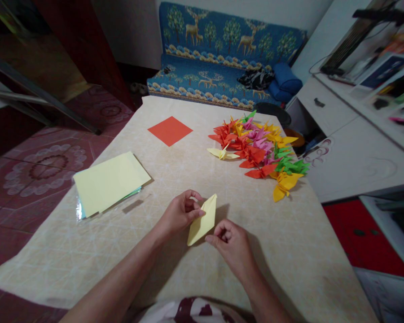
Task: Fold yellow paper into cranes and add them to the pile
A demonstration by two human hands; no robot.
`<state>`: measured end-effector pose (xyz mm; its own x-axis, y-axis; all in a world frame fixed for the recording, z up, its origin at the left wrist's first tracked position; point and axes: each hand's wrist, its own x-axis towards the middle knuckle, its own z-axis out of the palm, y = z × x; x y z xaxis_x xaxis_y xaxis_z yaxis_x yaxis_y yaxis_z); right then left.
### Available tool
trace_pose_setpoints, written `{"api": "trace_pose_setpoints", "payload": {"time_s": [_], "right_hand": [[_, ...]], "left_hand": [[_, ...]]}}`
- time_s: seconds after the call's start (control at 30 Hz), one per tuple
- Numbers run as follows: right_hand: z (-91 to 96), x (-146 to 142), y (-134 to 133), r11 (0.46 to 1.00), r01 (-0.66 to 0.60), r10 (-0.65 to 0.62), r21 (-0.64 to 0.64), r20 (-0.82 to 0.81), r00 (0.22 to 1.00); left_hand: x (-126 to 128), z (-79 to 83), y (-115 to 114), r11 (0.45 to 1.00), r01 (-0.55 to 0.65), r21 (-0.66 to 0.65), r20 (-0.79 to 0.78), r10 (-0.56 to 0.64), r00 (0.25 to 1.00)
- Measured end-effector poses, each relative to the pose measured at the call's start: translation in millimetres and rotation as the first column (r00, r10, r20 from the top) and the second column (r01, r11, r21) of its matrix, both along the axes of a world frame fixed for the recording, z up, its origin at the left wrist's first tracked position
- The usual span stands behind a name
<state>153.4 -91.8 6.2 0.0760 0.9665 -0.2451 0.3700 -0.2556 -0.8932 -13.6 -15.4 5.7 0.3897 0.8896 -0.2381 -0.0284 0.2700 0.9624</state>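
A folded piece of pale yellow origami paper (204, 222), shaped like a narrow diamond, is held tilted above the front middle of the table. My left hand (183, 211) pinches its upper left edge, with the thumb on the near face. Close to its lower right edge is my right hand (230, 242), fingers curled and thumb near the paper; whether they grip it is hard to see. Farther back on the right lies a pile of folded paper cranes (252, 143) in red, orange, pink and green. One pale yellow crane (223, 154) rests at the pile's left side.
A red paper square (170, 131) lies flat toward the table's far edge. To the left is a stack of pale yellow sheets (111, 184) on a clear wrapper. Behind the table (175, 175) stands a blue patterned sofa (202, 67); a white cabinet (350, 148) borders the right.
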Motion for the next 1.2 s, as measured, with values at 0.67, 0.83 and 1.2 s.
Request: {"api": "trace_pose_setpoints", "payload": {"time_s": [0.67,0.83,1.2], "right_hand": [[-2.6,14,5,0.760,-0.417,0.133,0.498,0.510,0.850],[3.1,8,3,0.756,-0.453,0.124,0.473,0.577,0.807],[-2.5,1,-5,0.888,-0.289,0.095,0.358,0.471,0.877]], "left_hand": [[-13,-7.8,-59,0.653,0.334,0.679,-0.573,0.188,0.798],[-22,-15.6,-57,0.584,0.380,0.717,-0.581,0.200,0.789],[-23,-13.9,-49,0.601,0.339,0.724,-0.547,0.201,0.813]]}}
